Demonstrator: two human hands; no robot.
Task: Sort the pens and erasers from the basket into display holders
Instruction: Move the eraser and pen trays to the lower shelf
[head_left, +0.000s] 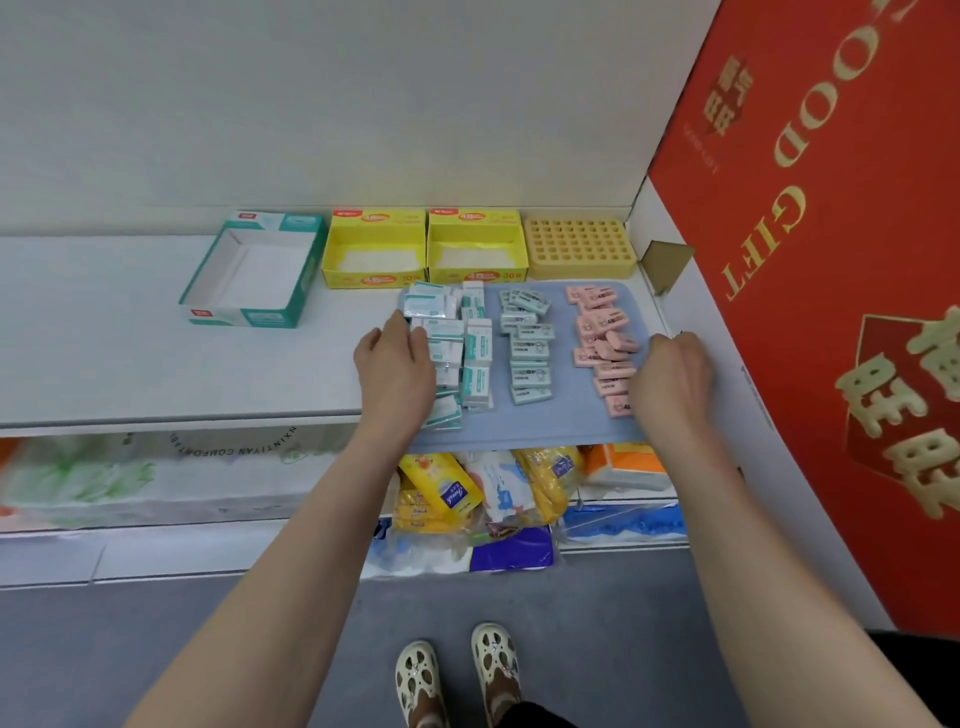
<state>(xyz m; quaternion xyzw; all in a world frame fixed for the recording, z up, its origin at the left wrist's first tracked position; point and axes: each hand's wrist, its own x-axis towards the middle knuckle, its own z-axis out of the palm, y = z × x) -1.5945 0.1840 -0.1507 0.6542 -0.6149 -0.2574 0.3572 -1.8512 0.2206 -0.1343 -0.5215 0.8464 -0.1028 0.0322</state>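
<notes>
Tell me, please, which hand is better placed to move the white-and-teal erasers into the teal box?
Left. The left hand touches the white-and-teal erasers, with the teal box on its side; the right hand sits by the pink erasers.

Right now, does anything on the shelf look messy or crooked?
Yes. The pink erasers lie jumbled, some tilted across each other, unlike the neater light green erasers beside them. The teal box sits turned at an angle, while the yellow boxes stand square. The blue tray juts past the shelf's front edge.
</notes>
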